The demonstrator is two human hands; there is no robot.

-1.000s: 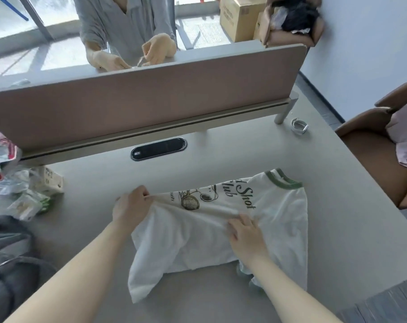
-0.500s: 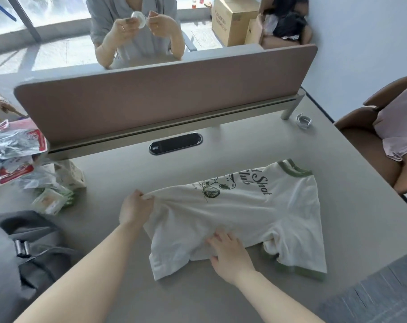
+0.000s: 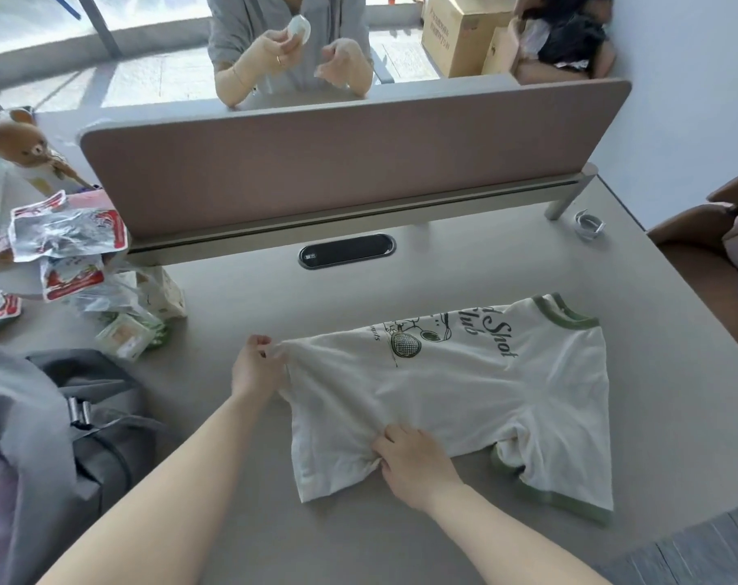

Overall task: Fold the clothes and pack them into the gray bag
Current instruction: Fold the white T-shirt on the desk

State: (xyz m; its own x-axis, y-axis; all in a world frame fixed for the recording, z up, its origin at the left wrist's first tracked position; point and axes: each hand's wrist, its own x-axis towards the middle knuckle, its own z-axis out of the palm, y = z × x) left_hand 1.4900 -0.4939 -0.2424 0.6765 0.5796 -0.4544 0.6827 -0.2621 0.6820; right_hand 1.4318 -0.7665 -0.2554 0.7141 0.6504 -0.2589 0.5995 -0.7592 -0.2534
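Note:
A white T-shirt (image 3: pixel 477 382) with green trim and a dark tennis print lies partly folded on the grey desk (image 3: pixel 401 542), collar to the right. My left hand (image 3: pixel 255 365) pinches the shirt's far left corner. My right hand (image 3: pixel 413 462) grips a bunch of cloth at the shirt's near edge. The gray bag (image 3: pixel 88 420) sits at the desk's left edge, left of my left forearm.
A pink divider panel (image 3: pixel 337 162) crosses the desk's far side, with another person's hands (image 3: pixel 312 57) behind it. Snack packets (image 3: pixel 71 263) and a plush toy (image 3: pixel 25 145) crowd the far left. A coiled cable (image 3: pixel 589 223) lies far right; a brown chair (image 3: pixel 713 272) stands at the right.
The view has shifted left, showing more of the bag and packets. My right hand slid toward me to the shirt's near edge and now bunches cloth; my left hand keeps its corner.

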